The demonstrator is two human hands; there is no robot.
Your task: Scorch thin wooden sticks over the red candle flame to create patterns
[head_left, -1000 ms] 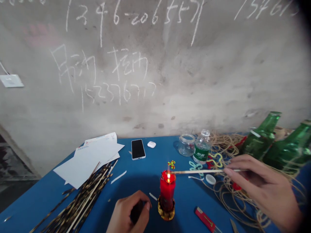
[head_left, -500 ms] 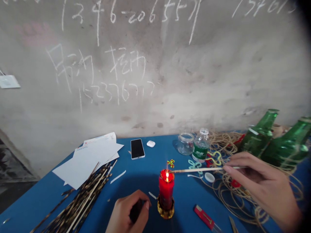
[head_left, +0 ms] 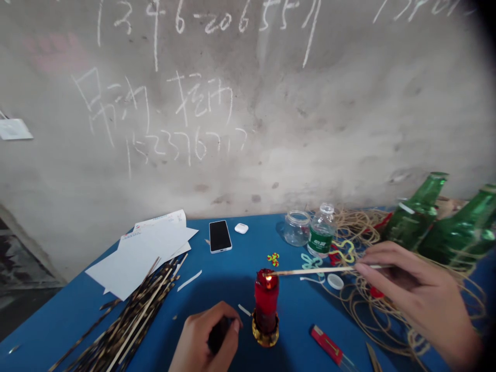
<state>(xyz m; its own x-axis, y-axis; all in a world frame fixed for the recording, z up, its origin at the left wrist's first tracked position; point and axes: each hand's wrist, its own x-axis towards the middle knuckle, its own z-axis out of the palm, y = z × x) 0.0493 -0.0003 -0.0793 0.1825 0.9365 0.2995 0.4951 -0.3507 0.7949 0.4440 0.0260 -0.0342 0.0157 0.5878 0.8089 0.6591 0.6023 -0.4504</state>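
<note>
Between thumb and fingers, my right hand [head_left: 414,294] pinches a thin wooden stick [head_left: 318,270] that points left, its browned tip over the top of a red candle [head_left: 266,302]. A small flame glows at the wick, right by that tip. The candle stands upright in a gold holder [head_left: 265,333]. Left of it, my left hand [head_left: 211,336] is curled with thumb and forefinger close together; whether anything is inside the fingers is hidden. A bundle of scorched sticks [head_left: 135,320] lies farther left.
On the blue table [head_left: 220,276] are white papers [head_left: 143,253], a phone [head_left: 220,236], a glass jar [head_left: 297,228], a plastic bottle [head_left: 321,232], a red lighter [head_left: 329,345], tangled twine [head_left: 360,310] and green glass bottles [head_left: 418,212]. A concrete wall [head_left: 271,129] rises behind.
The candle flame has become smaller and dimmer, and the candle's red glow has darkened. Both hands and the stick have hardly moved.
</note>
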